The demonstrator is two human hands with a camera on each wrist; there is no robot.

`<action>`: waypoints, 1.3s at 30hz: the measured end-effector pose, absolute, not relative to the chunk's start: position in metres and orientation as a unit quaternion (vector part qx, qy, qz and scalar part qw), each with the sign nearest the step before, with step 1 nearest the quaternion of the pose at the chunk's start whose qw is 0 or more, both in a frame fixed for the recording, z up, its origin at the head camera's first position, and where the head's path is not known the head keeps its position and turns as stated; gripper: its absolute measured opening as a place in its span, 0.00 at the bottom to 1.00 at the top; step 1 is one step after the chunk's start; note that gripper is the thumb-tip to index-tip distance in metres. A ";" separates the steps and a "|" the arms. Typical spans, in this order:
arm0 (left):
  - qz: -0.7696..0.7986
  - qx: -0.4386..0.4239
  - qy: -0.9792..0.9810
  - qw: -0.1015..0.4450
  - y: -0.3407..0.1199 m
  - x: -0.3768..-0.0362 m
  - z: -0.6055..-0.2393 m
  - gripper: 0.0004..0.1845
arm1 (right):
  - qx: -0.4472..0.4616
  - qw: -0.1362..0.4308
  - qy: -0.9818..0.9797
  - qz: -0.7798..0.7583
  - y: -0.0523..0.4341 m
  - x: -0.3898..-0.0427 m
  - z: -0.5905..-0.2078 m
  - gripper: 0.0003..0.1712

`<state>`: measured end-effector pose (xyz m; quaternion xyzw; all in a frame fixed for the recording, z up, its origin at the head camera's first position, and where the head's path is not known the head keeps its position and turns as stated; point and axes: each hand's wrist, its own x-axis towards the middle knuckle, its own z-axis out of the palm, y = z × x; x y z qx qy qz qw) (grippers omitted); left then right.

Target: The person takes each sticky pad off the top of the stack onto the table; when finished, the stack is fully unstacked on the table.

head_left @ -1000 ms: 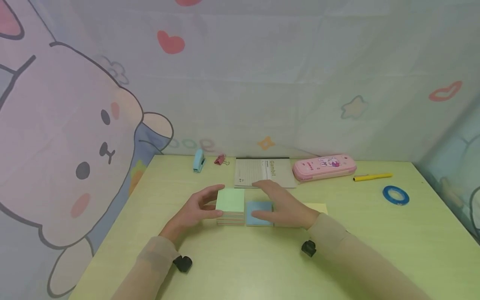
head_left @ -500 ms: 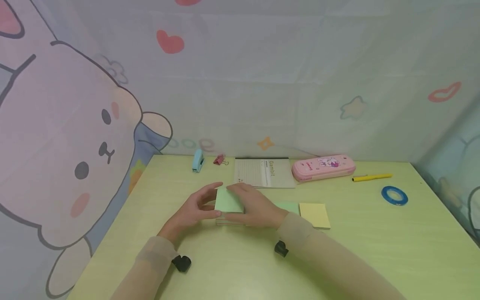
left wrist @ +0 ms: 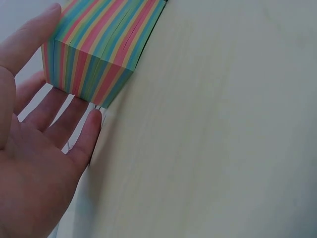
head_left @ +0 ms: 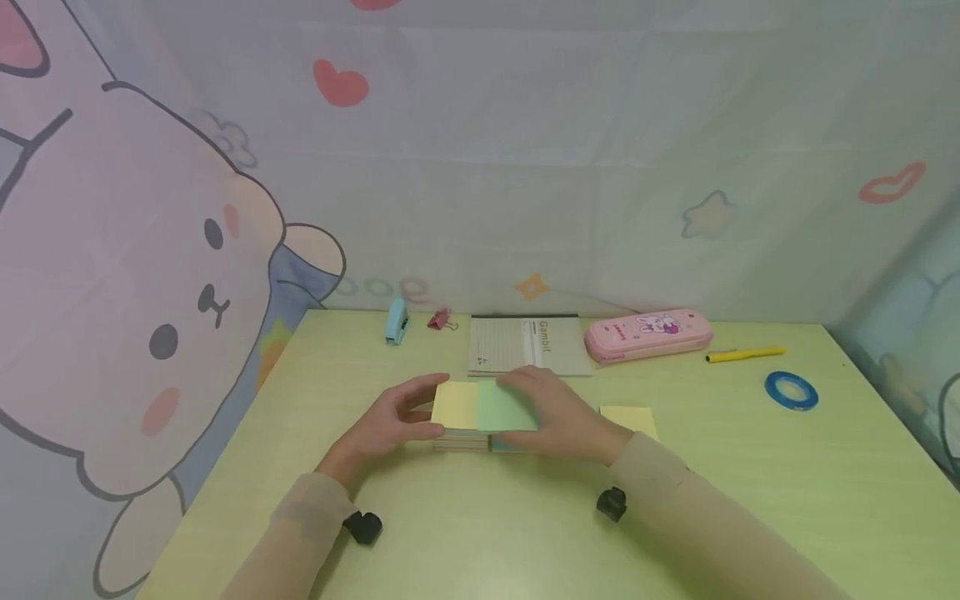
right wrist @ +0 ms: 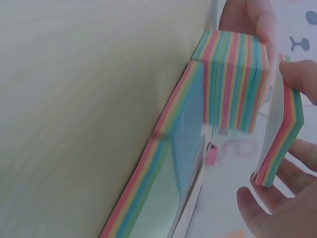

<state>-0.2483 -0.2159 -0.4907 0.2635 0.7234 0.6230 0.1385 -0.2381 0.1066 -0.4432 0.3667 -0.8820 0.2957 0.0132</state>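
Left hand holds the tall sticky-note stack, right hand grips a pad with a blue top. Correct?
Not quite: the pad gripped by the right hand has a green top, as the head view shows. The left hand does hold the tall sticky-note stack.

Striped block (left wrist: 94,49): upper left, pink, yellow, teal
Left hand (left wrist: 42,148): left edge, gripping it
Pale tabletop (left wrist: 213,124): centre to right

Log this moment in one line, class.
left hand: grips pad stack | right hand: holds green-topped pad, raised | blue pad: beside stack
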 end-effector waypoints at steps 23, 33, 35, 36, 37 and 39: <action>0.627 0.245 0.724 0.152 -0.214 -0.243 -0.488 0.43 | 0.233 0.011 -0.943 0.236 0.311 -0.224 -0.466 0.44; 0.628 0.241 0.723 0.157 -0.214 -0.243 -0.487 0.43 | 0.207 -0.023 -0.947 0.245 0.332 -0.218 -0.472 0.45; 0.627 0.240 0.725 0.156 -0.214 -0.243 -0.487 0.43 | 0.205 -0.030 -0.947 0.246 0.333 -0.217 -0.473 0.45; 0.626 0.240 0.726 0.155 -0.215 -0.242 -0.487 0.42 | 0.204 -0.032 -0.947 0.247 0.333 -0.217 -0.473 0.46; 0.624 0.240 0.728 0.154 -0.214 -0.243 -0.487 0.42 | 0.204 -0.034 -0.947 0.246 0.333 -0.217 -0.473 0.46; 0.622 0.240 0.730 0.151 -0.215 -0.243 -0.487 0.43 | 0.206 -0.037 -0.947 0.245 0.333 -0.217 -0.473 0.46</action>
